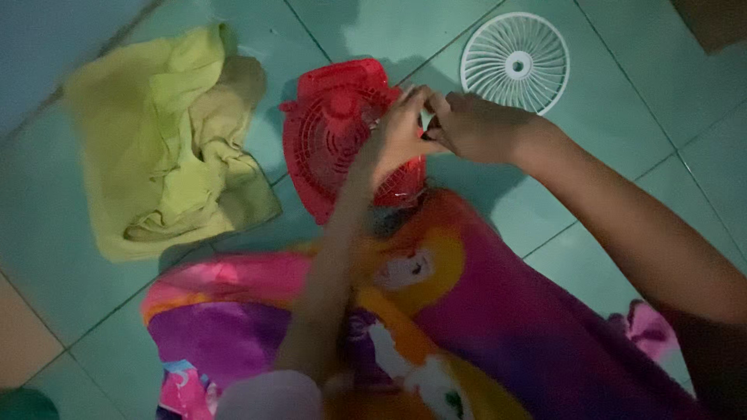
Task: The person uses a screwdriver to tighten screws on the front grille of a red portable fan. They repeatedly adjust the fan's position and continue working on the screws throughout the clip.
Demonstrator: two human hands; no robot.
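A red plastic fan housing [331,136] with a round grille lies tilted on the tiled floor at the centre. My left hand [397,132] rests on its right edge, fingers curled and pinched at the top. My right hand [475,124] meets it from the right, fingertips closed together against the left fingertips over the housing's upper right corner. Whatever small part sits between the fingertips is too small and dim to make out. A colourful cartoon-print cloth [482,327] covers my lap below the housing.
A white round fan grille [515,62] lies flat on the floor just behind my right hand. A crumpled yellow-green towel [167,140] lies to the left of the housing. The floor is pale green tile [622,117]; a brown object [716,19] sits at the top right corner.
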